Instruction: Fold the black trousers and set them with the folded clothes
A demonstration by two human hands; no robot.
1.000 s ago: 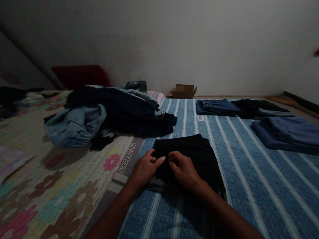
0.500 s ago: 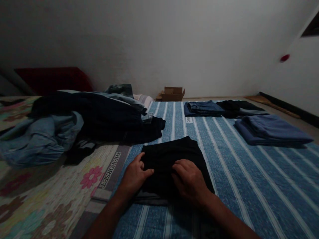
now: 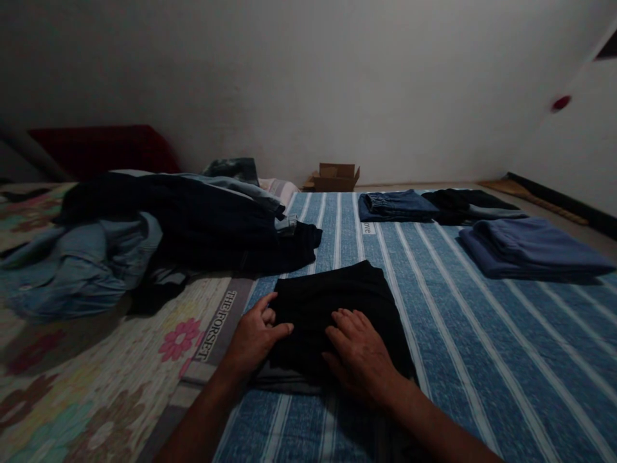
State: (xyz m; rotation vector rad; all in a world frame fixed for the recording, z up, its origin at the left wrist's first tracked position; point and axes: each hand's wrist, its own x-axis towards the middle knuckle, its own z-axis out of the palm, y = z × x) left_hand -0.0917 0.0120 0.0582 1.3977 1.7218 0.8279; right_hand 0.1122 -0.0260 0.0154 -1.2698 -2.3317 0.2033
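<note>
My left hand [image 3: 255,334] pinches the black garment's [image 3: 337,302] left edge — my right hand [image 3: 359,350] lies flat, open, on it — near the blue mat's [image 3: 482,334] left edge.

We can read "THE FORSET" in white capitals on the grey border strip [image 3: 219,325] of the bedcover, running lengthwise just beside our left hand [image 3: 254,337], while the small white label [image 3: 367,227] near the folded jeans [image 3: 395,206] is too blurred to make out.
</note>
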